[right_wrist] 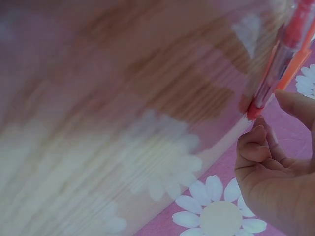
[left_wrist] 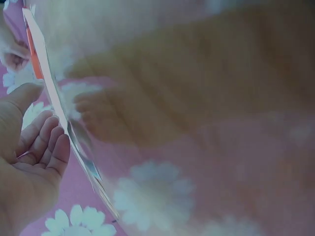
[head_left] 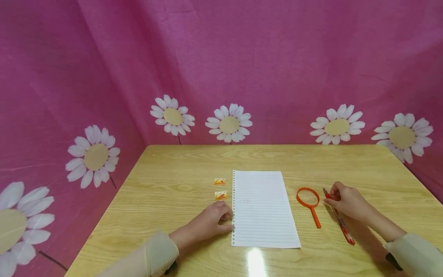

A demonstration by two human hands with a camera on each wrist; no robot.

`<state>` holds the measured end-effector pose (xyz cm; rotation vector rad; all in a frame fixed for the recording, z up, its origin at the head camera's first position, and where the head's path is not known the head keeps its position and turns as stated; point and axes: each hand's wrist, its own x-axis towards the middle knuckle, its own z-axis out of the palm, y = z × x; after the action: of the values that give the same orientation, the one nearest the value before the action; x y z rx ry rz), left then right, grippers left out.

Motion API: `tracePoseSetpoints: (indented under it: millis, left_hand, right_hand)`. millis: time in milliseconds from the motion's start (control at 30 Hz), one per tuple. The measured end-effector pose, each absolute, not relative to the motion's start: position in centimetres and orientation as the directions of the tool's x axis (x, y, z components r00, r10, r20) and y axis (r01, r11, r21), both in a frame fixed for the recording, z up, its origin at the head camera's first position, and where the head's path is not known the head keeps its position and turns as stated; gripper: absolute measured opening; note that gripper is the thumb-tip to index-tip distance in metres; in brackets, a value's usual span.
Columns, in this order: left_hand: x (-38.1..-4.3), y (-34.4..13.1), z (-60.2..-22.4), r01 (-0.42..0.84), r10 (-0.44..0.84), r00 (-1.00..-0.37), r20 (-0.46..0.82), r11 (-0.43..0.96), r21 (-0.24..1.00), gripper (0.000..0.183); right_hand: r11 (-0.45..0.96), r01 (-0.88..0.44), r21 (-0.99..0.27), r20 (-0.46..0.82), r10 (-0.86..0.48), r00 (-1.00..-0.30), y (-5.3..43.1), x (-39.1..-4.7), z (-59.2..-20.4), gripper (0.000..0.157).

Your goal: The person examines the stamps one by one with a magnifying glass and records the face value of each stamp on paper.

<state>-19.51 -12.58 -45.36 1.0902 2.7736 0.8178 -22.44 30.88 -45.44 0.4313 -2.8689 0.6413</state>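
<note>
Wood tbl (head_left: 173,173): R hand (head_left: 351,202) was at pen (head_left: 342,227)

Thumb + index sat either side of pen nr its tip; couldn't tell if pinched. Pen lay just R of orange magnifier (head_left: 315,217). L hand (head_left: 209,219), loosely curled, held nothing, at punched edge of lined paper (head_left: 259,219). Two small cards (head_left: 220,195) lay beyond it, L of paper.
</note>
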Motion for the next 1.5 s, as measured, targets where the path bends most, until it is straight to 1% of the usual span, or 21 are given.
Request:
tracePoseSetpoints:
  millis: [267,467,700,800,933,1000,1100,1233,1367,1500]
  left_hand:
    - [-18.1,-12.0,-45.3,0.644,0.698,-0.715,0.047,0.63,0.433,0.019]
    - [-17.8,-11.9,-45.3,0.68,0.72,-0.691,0.064,0.618,0.394,0.019]
    - [-17.9,-11.9,-45.1,0.673,0.716,-0.697,0.047,0.629,0.39,0.019]
    - [-17.9,-11.8,-45.0,0.671,0.716,-0.697,0.041,0.632,0.387,0.018]
    - [-17.8,-11.9,-44.9,0.669,0.716,-0.697,0.036,0.631,0.392,0.018]
    - [-17.8,-11.9,-45.0,0.67,0.717,-0.696,0.038,0.629,0.393,0.019]
    - [-17.8,-11.9,-45.0,0.674,0.719,-0.694,0.042,0.629,0.388,0.019]
    - [-17.7,-11.9,-44.9,0.668,0.714,-0.699,0.035,0.636,0.386,0.019]
    - [-17.7,-11.8,-44.9,0.662,0.709,-0.704,0.029,0.641,0.388,0.02]
    - [-17.7,-11.8,-45.0,0.66,0.707,-0.707,0.029,0.643,0.388,0.02]
  right_hand:
    - [0.877,-0.295,-0.379,0.194,-0.236,-0.952,31.2,-23.0,-45.8,0.029]
    - [0.879,-0.3,-0.37,0.193,-0.243,-0.951,31.1,-23.3,-45.8,0.027]
    - [0.878,-0.278,-0.389,0.18,-0.224,-0.958,31.1,-23.5,-45.7,0.028]
    - [0.86,-0.308,-0.407,0.206,-0.242,-0.948,31.1,-23.3,-45.9,0.031]
    - [0.818,-0.402,-0.412,0.265,-0.315,-0.911,31.2,-23.0,-46.1,0.033]
    - [0.803,-0.451,-0.388,0.307,-0.349,-0.885,31.2,-23.0,-46.1,0.031]
    - [0.804,-0.506,-0.313,0.379,-0.382,-0.843,31.3,-22.8,-46.2,0.028]
    - [0.82,-0.524,-0.229,0.42,-0.402,-0.814,31.5,-22.6,-46.1,0.025]
    - [0.821,-0.522,-0.229,0.423,-0.399,-0.814,31.9,-22.4,-46.0,0.022]
    - [0.817,-0.525,-0.238,0.452,-0.386,-0.804,32.5,-22.1,-45.9,0.022]
